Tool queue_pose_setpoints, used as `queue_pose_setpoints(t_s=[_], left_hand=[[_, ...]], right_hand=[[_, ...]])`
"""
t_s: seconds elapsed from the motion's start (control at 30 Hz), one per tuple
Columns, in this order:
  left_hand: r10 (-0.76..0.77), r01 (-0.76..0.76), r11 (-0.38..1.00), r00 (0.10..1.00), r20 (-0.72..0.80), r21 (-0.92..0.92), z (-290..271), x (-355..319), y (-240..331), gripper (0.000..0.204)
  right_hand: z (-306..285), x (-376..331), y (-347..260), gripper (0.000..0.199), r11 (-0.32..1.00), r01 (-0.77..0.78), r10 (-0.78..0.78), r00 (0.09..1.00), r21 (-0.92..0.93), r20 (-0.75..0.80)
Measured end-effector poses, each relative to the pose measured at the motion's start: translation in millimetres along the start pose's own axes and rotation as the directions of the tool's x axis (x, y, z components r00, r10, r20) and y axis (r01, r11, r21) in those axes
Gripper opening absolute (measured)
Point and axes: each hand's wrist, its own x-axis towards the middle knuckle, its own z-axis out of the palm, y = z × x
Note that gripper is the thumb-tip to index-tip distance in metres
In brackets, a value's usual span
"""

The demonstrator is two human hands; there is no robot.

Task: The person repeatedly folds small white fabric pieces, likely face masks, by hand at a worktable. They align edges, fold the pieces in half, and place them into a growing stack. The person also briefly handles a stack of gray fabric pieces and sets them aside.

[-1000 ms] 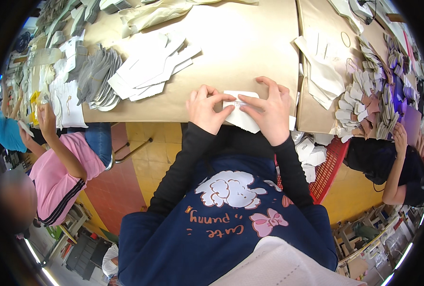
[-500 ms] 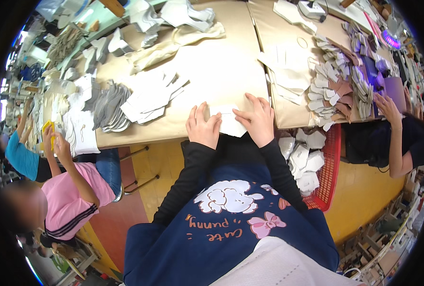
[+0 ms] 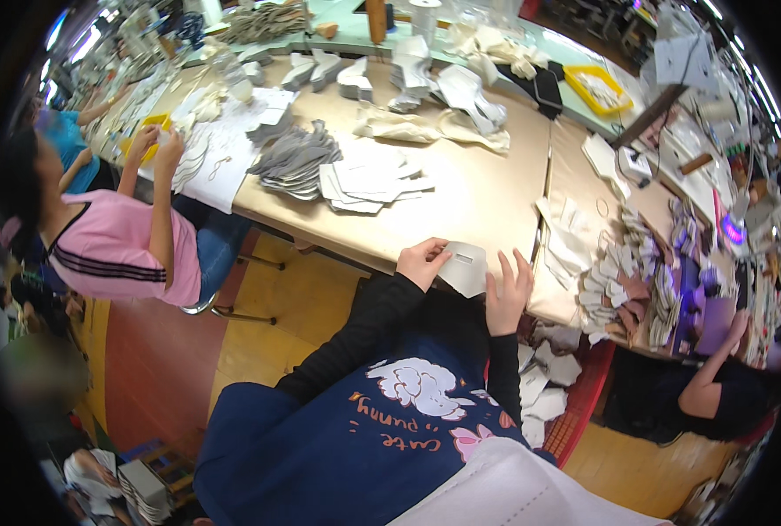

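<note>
A pale grey-white cut piece (image 3: 466,279) with a narrow rectangular slot is at the table's near edge in front of me. My left hand (image 3: 423,264) is closed, pinching its upper left corner between thumb and fingers. My right hand (image 3: 508,295) stands at the piece's right edge with fingers stretched up and apart; whether a fingertip touches the piece I cannot tell. Left of my hands a fanned stack of white cut pieces (image 3: 374,182) lies beside a fanned stack of grey pieces (image 3: 295,163).
Cream fabric strips (image 3: 397,125) lie farther back. A red basket (image 3: 590,379) of white pieces stands below the table at my right. Piles of cut pieces (image 3: 614,285) cover the right table. A person in pink (image 3: 118,241) works at left; another person's arm (image 3: 710,377) is at right.
The view has swung leftward. The piece, flat under both hands before, is now tilted up in my left hand's pinch, its slot showing. My right hand has come off its surface to its right edge.
</note>
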Motion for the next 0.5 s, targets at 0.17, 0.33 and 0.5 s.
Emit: queue_pose_setpoints(t_s=[0.17,0.33,0.5], left_hand=[[0.044,-0.099,0.976,0.962,-0.27,-0.195,-77.1,45.8,5.8,0.033],[0.346,-0.012,0.578,0.909,-0.231,0.816,-168.9,93.2,8.7,0.079],[0.253,-0.243,0.497,0.959,0.129,0.833,-177.9,142.5,1.1,0.094]], right_hand=[[-17.2,-12.8,-4.0,0.042,0.996,-0.047,0.048,0.999,0.074,-0.021],[-22.7,-17.7,-0.8,0.038,0.988,-0.091,0.091,0.996,0.122,-0.001],[-15.7,-8.7,-11.0,0.034,0.982,-0.086,0.075,0.995,0.167,0.068]])
